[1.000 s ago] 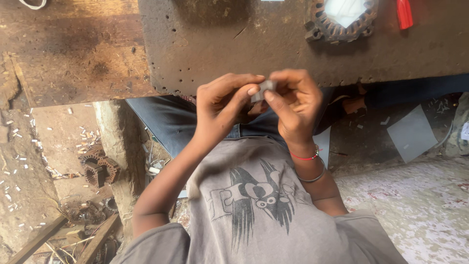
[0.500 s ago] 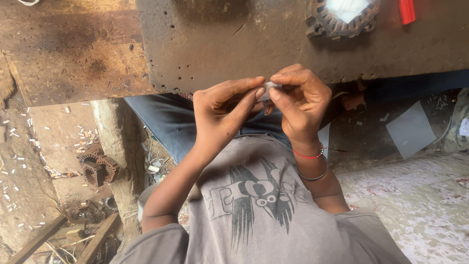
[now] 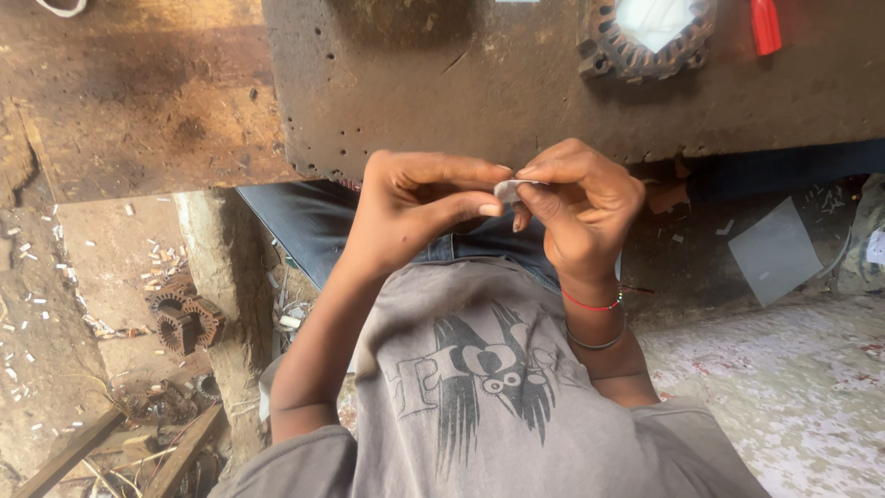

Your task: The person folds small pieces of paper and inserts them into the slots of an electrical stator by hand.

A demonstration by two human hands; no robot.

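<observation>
In the head view, the person looks down over their own grey printed shirt (image 3: 498, 387) at two bare hands raised in front of the near edge of a dark, pitted desk (image 3: 516, 83). The left hand (image 3: 419, 212) comes in from the left, its thumb and forefinger closed in a pinch on a small pale strip (image 3: 508, 190), which looks like paper or thin sheet. The right hand (image 3: 581, 207) meets it from the right, fingers curled in and gripping the other end of the same strip, so the strip sits between the two sets of fingertips, just below the desk's near edge and above the person's jeans (image 3: 313, 231). The right wrist wears a red thread band (image 3: 590, 302) and a thin dark bangle (image 3: 597, 343). On the desk's far right lies a round ribbed metal core (image 3: 599, 51) with toothed slots around a pale centre, and just right of it stands a red handle (image 3: 765, 26), cut off by the frame. On the floor to the left, near a rough post, lies another rusty toothed core (image 3: 184, 323) among small white scraps. To the right, on the floor under the desk, rests a flat grey sheet (image 3: 774, 251).
</observation>
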